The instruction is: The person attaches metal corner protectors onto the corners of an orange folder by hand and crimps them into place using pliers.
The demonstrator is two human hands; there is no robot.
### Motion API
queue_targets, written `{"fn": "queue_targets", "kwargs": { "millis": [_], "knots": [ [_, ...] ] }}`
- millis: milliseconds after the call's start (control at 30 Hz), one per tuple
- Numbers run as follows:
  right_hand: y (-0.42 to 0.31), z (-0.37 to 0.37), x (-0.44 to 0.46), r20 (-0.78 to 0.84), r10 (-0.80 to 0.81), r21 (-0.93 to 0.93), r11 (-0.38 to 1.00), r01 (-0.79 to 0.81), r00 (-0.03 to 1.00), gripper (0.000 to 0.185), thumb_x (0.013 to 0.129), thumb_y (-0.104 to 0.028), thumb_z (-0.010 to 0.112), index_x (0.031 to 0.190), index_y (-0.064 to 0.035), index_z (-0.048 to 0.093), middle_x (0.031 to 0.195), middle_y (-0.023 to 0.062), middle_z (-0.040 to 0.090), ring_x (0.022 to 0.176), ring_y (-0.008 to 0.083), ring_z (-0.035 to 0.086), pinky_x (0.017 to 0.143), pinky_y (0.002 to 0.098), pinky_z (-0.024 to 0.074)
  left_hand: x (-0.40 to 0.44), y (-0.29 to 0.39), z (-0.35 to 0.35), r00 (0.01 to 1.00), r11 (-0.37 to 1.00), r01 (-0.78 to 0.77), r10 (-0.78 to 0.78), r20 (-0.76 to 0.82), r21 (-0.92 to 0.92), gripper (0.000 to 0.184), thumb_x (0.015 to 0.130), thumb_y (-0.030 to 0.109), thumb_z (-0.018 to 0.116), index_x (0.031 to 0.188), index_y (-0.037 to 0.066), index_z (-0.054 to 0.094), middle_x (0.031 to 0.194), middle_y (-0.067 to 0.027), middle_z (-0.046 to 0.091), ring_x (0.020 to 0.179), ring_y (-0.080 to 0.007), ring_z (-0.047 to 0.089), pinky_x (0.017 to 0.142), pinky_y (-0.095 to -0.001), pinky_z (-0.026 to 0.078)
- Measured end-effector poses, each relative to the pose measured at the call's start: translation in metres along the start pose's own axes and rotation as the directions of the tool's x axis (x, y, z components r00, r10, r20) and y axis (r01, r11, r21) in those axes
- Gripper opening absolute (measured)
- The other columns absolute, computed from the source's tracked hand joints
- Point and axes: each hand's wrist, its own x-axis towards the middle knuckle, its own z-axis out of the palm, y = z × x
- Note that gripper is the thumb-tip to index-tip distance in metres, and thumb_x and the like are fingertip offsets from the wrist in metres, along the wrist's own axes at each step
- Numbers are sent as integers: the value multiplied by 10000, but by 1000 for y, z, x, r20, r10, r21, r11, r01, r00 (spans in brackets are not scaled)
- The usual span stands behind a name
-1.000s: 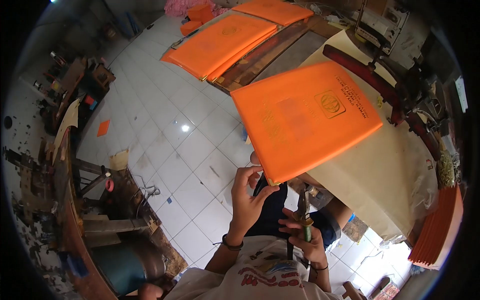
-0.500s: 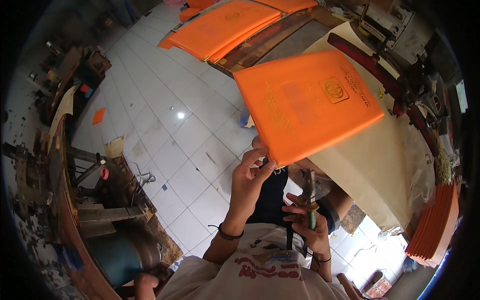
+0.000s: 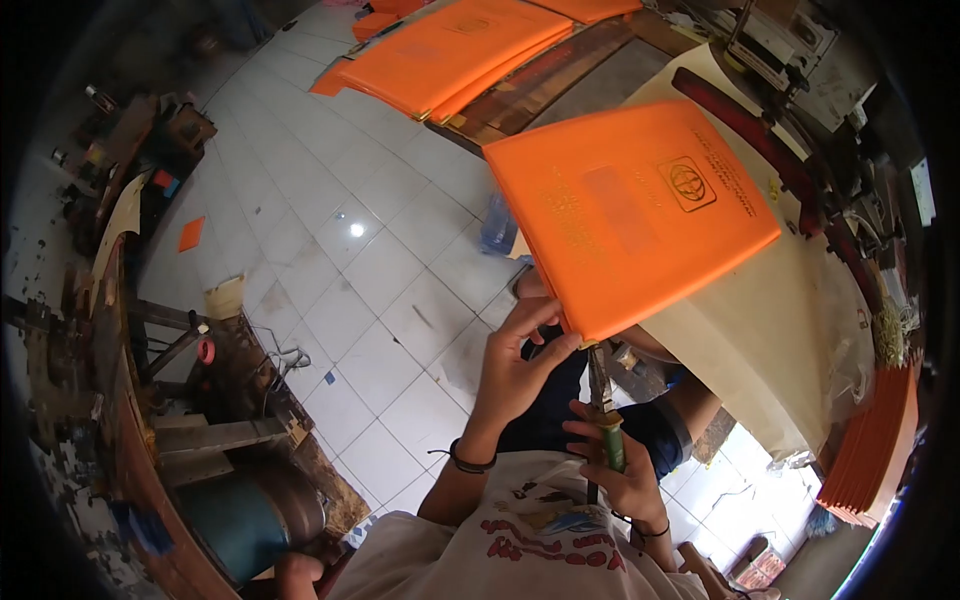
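- Orange folder: located at 1 o'clock from the left hand, printed face up, gold emblem toward its 2 o'clock side.
- Left hand: thumb and fingers pinching the folder's 7 o'clock corner, beside a gold-coloured corner piece.
- Right hand: at 4 o'clock from the left hand, fingers wrapped loosely about the green handle of the pliers.
- Pliers: upright in view, at 6 o'clock from the folder, tip at the gold corner piece; whether the jaws grip it cannot be determined.
- Further orange folders: stacked between 10 and 11 o'clock from the held folder.
- Brown sheet: partly beneath the folder in view, extending toward 5 o'clock.
- Orange pile: between 4 and 5 o'clock, beyond the sheet.
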Motion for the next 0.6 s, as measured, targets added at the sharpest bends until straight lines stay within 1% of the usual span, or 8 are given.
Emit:
{"fn": "queue_targets", "kwargs": {
  "millis": [100, 133, 233, 300, 400, 500, 533, 600],
  "knots": [
    [-1, -4, 1, 13, 5, -47, 999, -4, 1000, 622, 800, 136, 527, 1412, 34, 478, 1567, 155, 374, 1358, 240, 482, 1082, 371, 440, 2, 0, -2, 999, 999, -24, 22, 50, 31, 460, 891, 186, 751, 1311, 42, 629, 1160, -15, 680, 1001, -97, 611, 789, -269, 429],
    [0, -4, 0, 19, 13, -62, 998, -11, 1000, 624, 798, 139, 522, 1412, 35, 475, 1566, 155, 375, 1356, 241, 484, 1083, 371, 440, 2, 0, -2, 998, 1000, -11, 10, 59, 12, 457, 893, 186, 749, 1309, 40, 630, 1164, -19, 683, 992, -94, 614, 783, -267, 429],
    [-5, 1, 0, -31, 48, -26, 998, -49, 998, 602, 797, 142, 523, 1390, 39, 496, 1562, 156, 379, 1352, 241, 487, 1076, 365, 446, 2, 0, -1, 997, 1000, 15, -13, 75, -27, 451, 896, 186, 746, 1305, 35, 632, 1170, -25, 691, 969, -84, 620, 763, -261, 427],
    [-3, 2, 0, -22, 35, -21, 999, -36, 999, 589, 798, 141, 529, 1378, 40, 508, 1562, 156, 378, 1349, 240, 489, 1068, 360, 452, 1, 3, 1, 997, 999, 25, -23, 69, -35, 451, 896, 188, 746, 1304, 33, 631, 1164, -25, 698, 960, -76, 621, 744, -256, 424],
    [-3, 1, 1, -9, 26, -18, 999, -27, 1000, 576, 800, 138, 536, 1368, 42, 519, 1562, 155, 378, 1344, 237, 493, 1058, 357, 460, 2, 6, -2, 990, 995, 97, -95, 103, -13, 362, 908, 94, 711, 1250, -12, 655, 1209, -43, 682, 1036, -110, 606, 792, -249, 424],
    [-4, 2, 1, -16, 59, 2, 998, -59, 998, 572, 804, 133, 541, 1369, 43, 518, 1562, 156, 379, 1337, 238, 500, 1052, 358, 465, 3, -9, 1, 999, 997, 47, -46, 21, -68, 371, 883, 150, 760, 1224, 24, 686, 1085, -39, 718, 879, -57, 636, 625, -216, 405],
    [-6, 2, 0, -29, 78, 10, 997, -77, 997, 572, 806, 131, 542, 1371, 44, 517, 1562, 156, 379, 1334, 238, 503, 1050, 358, 466, 3, -9, 3, 998, 993, 57, -56, 12, -99, 354, 881, 141, 762, 1207, 21, 694, 1069, -41, 718, 868, -57, 638, 615, -214, 405],
    [-7, 3, 0, -39, 48, 12, 999, -48, 998, 569, 812, 123, 551, 1375, 51, 508, 1552, 159, 394, 1326, 241, 513, 1041, 355, 471, 4, -10, 6, 998, 983, 68, -69, -3, -170, 320, 876, 121, 766, 1173, 17, 708, 1036, -47, 717, 846, -58, 641, 595, -208, 403]
  ]
}}
